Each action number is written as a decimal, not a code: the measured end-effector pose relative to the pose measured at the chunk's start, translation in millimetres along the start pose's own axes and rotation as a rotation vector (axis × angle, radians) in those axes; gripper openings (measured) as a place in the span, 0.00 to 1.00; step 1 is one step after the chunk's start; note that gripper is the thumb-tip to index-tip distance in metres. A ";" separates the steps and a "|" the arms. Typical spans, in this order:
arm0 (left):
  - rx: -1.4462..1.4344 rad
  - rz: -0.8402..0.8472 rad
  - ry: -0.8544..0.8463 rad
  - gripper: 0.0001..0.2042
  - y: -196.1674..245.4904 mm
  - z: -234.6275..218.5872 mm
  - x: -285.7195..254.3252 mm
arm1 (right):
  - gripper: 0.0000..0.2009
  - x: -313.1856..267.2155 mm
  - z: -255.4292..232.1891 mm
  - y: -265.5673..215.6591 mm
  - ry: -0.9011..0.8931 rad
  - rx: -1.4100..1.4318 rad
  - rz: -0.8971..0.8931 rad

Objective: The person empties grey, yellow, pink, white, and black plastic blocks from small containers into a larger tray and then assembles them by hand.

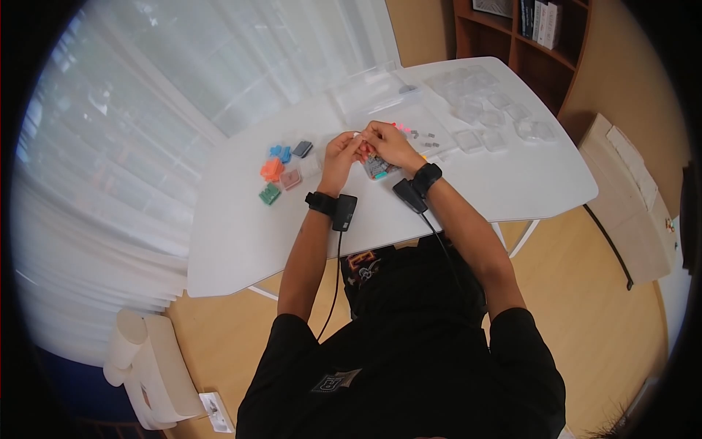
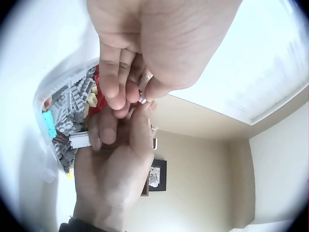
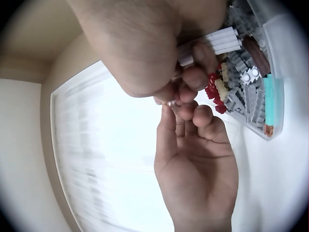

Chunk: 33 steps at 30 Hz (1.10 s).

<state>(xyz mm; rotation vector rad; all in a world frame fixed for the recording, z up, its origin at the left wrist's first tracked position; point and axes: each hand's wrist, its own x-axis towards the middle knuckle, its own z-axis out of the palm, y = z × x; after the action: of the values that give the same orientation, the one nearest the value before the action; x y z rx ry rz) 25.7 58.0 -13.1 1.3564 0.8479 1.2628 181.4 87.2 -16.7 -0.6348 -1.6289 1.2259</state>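
Observation:
Above a clear box (image 2: 40, 99) of small toy bricks, both hands meet at their fingertips. The left hand (image 1: 341, 157) pinches a small whitish piece (image 2: 143, 100) between thumb and finger. At the same piece are the thumb and finger of the right hand (image 1: 393, 148), (image 3: 140, 53). Curled lower fingers of the right hand also hold a row of white bricks (image 3: 225, 41), (image 2: 80, 139) over the box. Grey bricks (image 3: 253, 101), red bricks (image 3: 219, 105) and a turquoise piece (image 3: 270, 99) lie in the box. Fingers partly hide the pinched piece.
Blue (image 1: 280, 153), orange (image 1: 271, 171) and green bricks (image 1: 269, 194) and small boxes lie left on the white table (image 1: 241, 249). Several clear containers (image 1: 468, 140) stand at the right. Pink and grey pieces lie behind the right hand. A cable (image 1: 337, 278) hangs from each wrist device.

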 end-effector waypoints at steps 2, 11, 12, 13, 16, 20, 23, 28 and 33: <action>-0.008 -0.014 0.035 0.08 -0.1 3.7 0.8 | 0.12 -0.1 1.2 -1.7 0.012 -0.023 0.007; -0.107 -0.053 0.053 0.08 0.7 4.9 0.1 | 0.11 3.2 5.5 6.9 0.074 0.007 0.004; -0.121 -0.039 0.058 0.08 -2.4 4.4 0.7 | 0.11 2.4 4.6 6.2 0.116 -0.061 -0.026; -0.122 -0.038 0.057 0.08 -4.6 3.0 1.3 | 0.11 2.2 4.7 5.6 0.116 -0.063 -0.026; -0.180 -0.054 0.080 0.07 -4.3 -2.0 1.8 | 0.11 4.0 5.9 7.3 0.214 -0.106 -0.098; -0.170 -0.064 -0.016 0.07 -4.6 -4.4 2.1 | 0.10 0.1 4.6 -2.9 0.245 -0.071 -0.056; -0.219 -0.099 -0.061 0.08 -7.0 -7.0 3.9 | 0.10 -2.2 7.7 -4.7 0.264 -0.114 -0.080; -0.275 -0.127 0.027 0.11 -3.1 -3.7 1.3 | 0.09 -2.5 8.6 -1.7 0.272 -0.229 -0.143; -0.251 -0.163 0.058 0.13 5.6 1.8 0.2 | 0.08 0.4 8.2 2.5 0.287 -0.294 -0.171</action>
<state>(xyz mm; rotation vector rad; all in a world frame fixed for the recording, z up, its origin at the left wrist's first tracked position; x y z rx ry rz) 26.6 56.7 -7.5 1.0356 0.7931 1.2404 173.5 85.0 -19.1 -0.7964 -1.5933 0.7398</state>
